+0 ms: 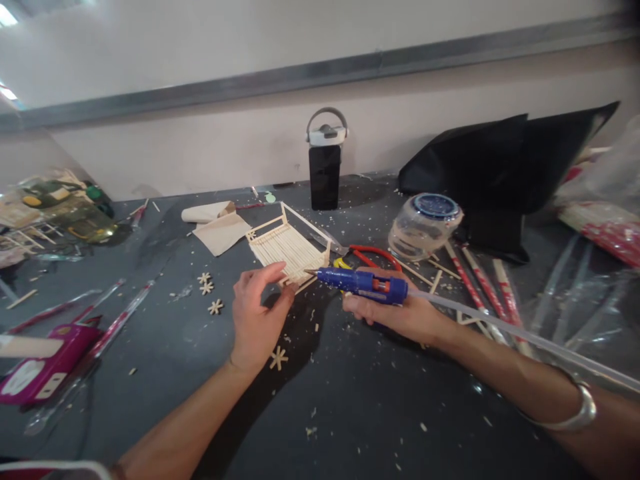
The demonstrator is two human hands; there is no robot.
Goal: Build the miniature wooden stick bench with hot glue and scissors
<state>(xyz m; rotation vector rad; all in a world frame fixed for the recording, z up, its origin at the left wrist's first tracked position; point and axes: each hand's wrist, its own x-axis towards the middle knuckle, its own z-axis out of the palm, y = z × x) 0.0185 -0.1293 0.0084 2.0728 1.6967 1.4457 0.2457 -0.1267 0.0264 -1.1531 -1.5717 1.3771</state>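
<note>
While left hand pinches stick frame's edge, right hand grips glue gun, nozzle just off fingertips

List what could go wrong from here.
If hot, the nozzle of the glue gun could burn the left hand, whose fingers are close by.
The thin-stick frame might shift or snap if pressed hard.
The left forearm could knock the loose stick star beside it.

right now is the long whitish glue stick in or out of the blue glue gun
Partly in: the glue stick enters the rear of the glue gun, a long length trailing behind.
</note>
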